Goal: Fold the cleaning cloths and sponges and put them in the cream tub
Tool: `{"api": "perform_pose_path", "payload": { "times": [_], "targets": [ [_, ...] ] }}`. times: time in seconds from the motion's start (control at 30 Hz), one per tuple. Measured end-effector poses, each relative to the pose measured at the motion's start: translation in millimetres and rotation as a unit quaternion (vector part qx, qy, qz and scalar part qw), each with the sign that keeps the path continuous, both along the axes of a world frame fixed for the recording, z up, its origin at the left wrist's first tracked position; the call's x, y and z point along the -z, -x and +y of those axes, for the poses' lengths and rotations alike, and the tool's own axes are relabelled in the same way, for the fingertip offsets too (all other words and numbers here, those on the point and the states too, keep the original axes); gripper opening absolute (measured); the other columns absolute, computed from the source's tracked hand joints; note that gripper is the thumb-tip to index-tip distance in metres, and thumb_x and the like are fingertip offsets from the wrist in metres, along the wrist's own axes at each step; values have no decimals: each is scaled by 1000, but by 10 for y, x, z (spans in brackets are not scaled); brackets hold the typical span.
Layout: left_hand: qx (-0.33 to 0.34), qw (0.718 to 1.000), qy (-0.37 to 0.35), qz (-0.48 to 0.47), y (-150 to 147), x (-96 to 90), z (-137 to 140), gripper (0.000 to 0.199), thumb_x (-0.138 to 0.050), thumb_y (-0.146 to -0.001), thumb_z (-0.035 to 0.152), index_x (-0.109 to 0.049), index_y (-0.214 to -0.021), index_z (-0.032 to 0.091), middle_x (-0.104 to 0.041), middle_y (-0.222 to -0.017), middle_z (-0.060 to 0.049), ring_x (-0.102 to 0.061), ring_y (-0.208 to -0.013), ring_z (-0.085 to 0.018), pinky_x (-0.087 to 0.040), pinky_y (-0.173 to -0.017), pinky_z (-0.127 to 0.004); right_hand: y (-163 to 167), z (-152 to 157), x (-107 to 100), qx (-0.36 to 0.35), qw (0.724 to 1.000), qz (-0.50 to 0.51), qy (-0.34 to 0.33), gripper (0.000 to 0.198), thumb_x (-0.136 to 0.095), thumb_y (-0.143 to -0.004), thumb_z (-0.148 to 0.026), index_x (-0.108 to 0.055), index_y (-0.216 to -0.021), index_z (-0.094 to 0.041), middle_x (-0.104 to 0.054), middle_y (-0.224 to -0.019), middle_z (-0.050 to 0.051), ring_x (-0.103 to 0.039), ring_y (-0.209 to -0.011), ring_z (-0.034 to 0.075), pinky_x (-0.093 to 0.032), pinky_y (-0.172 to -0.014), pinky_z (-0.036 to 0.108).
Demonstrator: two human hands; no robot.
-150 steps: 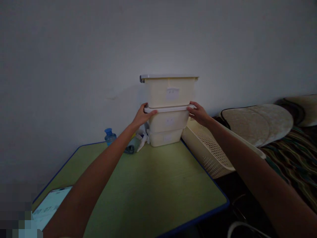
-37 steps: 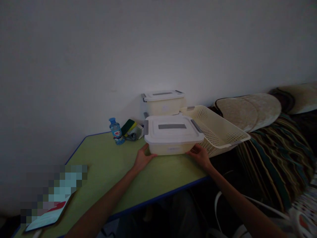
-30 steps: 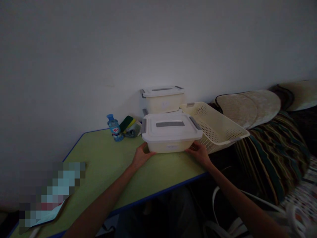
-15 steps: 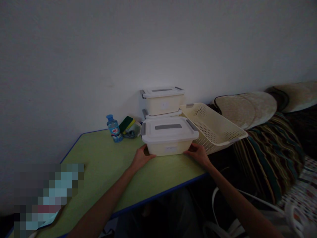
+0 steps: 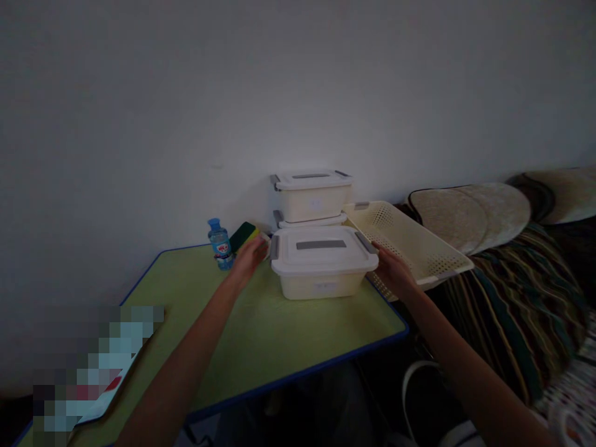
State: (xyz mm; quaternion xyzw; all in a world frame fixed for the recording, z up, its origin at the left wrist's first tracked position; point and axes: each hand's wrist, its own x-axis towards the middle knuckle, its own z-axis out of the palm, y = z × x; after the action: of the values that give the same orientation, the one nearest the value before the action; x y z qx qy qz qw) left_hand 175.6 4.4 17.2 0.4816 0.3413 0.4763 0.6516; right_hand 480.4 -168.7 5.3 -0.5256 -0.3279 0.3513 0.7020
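Observation:
A white lidded storage box with grey side latches stands on the green table. My left hand is raised beside its left latch, fingers partly stretched out and holding nothing. At the opposite end, my right hand has its fingertips by the right latch, below the lid's edge; whether they touch is hard to tell. The hand's fingers look loosely extended, not wrapped round the box. Behind stands a stack of similar boxes, the lower one mostly hidden.
A blue bottle and a green-and-yellow sponge stand left of the boxes. To the right is a cream perforated basket, beside a sofa with a striped cover. A blurred-out flat item lies at the table's left edge.
Both hands have let go of the box's lower corners and moved up to the level of its latches. The box stays in place on the table; the view has shifted slightly.

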Motion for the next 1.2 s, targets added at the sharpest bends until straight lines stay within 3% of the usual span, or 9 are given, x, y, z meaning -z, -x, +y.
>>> {"api": "perform_pose_path", "payload": {
  "times": [0.13, 0.3, 0.4, 0.63, 0.9, 1.2],
  "targets": [
    [-4, 1000, -5, -13, -248, -226, 24, 36, -61, -74, 23, -57, -110, 19, -60, -115, -6, -60, -90, -12, -45, -74, -21, -5, 179, -310, -16, 1000, 18, 16, 33, -64, -71, -33, -57, -104, -29, -68, -102, -1, -64, -81, 14, -53, -60, 24],
    [33, 999, 12, -10, -452, -231, -79, 64, -70, -51, 4, -59, -111, 22, -64, -103, 0, -60, -77, -12, -46, -65, -20, 77, 366, -464, -64, 996, 16, 60, 47, -70, -59, -15, -59, -103, -24, -68, -92, 0, -63, -67, 15, -52, -54, 25],
    [44, 998, 34, -17, -469, -217, -105, 68, -66, -48, 0, -59, -113, 19, -66, -97, 0, -59, -68, -12, -47, -59, -21, 103, 399, -453, -83, 994, 21, 66, 52, -67, -51, -6, -61, -100, -24, -67, -91, -2, -62, -62, 14, -51, -51, 24],
    [47, 997, 49, -23, -468, -232, -105, 68, -59, -50, -3, -58, -115, 19, -68, -88, 0, -60, -63, -12, -48, -55, -21, 114, 380, -400, -83, 994, 74, 21, 50, -59, -49, -4, -64, -93, -25, -65, -101, -4, -60, -70, 12, -49, -54, 20],
    [49, 997, 54, -18, -476, -217, -81, 66, -59, -51, -2, -58, -114, 18, -68, -87, -1, -60, -60, -12, -48, -52, -21, 135, 341, -330, -94, 990, 103, -26, 46, -56, -56, -6, -63, -97, -27, -64, -105, -3, -62, -80, 16, -52, -64, 24],
    [45, 997, 53, -30, -478, -230, -108, 63, -57, -50, -3, -59, -110, 17, -66, -77, 0, -58, -56, -12, -47, -49, -21, 92, 338, -302, -116, 986, 119, -29, 46, -55, -59, -5, -61, -100, -27, -65, -100, -3, -64, -75, 14, -54, -60, 23]
  ]
}}
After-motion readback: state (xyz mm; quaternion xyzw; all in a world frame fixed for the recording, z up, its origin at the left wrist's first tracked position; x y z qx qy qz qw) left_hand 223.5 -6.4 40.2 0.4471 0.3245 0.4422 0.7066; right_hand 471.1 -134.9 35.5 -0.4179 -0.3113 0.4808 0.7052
